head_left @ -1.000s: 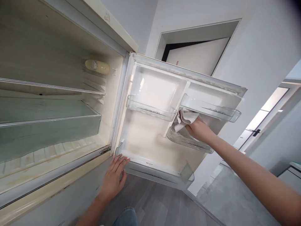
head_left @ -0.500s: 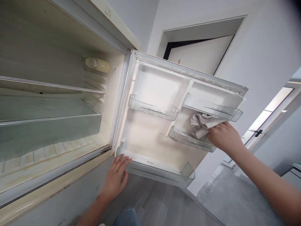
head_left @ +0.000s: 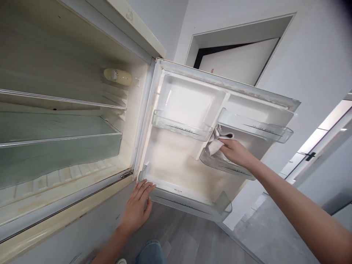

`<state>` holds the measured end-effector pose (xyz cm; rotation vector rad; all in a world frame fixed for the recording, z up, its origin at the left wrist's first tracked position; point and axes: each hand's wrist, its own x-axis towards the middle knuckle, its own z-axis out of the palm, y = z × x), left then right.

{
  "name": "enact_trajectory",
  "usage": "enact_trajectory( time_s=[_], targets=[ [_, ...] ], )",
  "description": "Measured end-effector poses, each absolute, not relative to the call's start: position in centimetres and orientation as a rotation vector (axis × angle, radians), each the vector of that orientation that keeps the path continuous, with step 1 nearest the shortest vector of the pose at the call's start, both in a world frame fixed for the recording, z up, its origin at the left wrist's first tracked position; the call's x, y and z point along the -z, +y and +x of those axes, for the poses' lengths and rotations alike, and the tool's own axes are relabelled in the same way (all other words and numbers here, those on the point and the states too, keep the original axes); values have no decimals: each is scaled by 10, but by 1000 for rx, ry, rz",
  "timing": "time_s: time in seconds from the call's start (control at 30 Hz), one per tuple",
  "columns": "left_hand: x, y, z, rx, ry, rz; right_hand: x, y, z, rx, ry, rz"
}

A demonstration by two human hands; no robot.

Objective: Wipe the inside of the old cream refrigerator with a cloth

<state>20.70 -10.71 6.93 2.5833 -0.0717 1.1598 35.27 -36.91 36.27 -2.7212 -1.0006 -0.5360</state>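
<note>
My right hand [head_left: 233, 150] grips a crumpled light-grey cloth [head_left: 216, 141] against the inside of the open fridge door [head_left: 176, 154]. The cloth is at the left end of the lower right door shelf [head_left: 228, 167], just below the upper right clear shelf [head_left: 255, 126]. My left hand [head_left: 139, 203] rests with its fingers stretched out on the left end of the bottom door shelf [head_left: 184, 205], near the hinge side. Part of the cloth is hidden by my right fingers.
To the left is the fridge interior, with a glass shelf [head_left: 63, 101], a greenish clear drawer [head_left: 60, 157] and a cream lamp housing [head_left: 118, 76]. A wall and doorway [head_left: 236, 62] stand behind the door. Below are grey floorboards [head_left: 181, 242] and my knee [head_left: 150, 253].
My right hand has moved the cloth leftward along the lower right door shelf, to its inner end. My left hand stays on the bottom shelf. The view has shifted slightly.
</note>
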Motion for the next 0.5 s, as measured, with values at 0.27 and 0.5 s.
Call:
enact_trajectory(
  time_s=[0.27, 0.5],
  targets=[
    [-67, -105, 208, -1162, -69, 2597, -366, -414, 352, 99, -898, -2842],
    [-66, -107, 210, -1135, -51, 2540, -374, -432, 338, 169, -692, -3018]
  ],
)
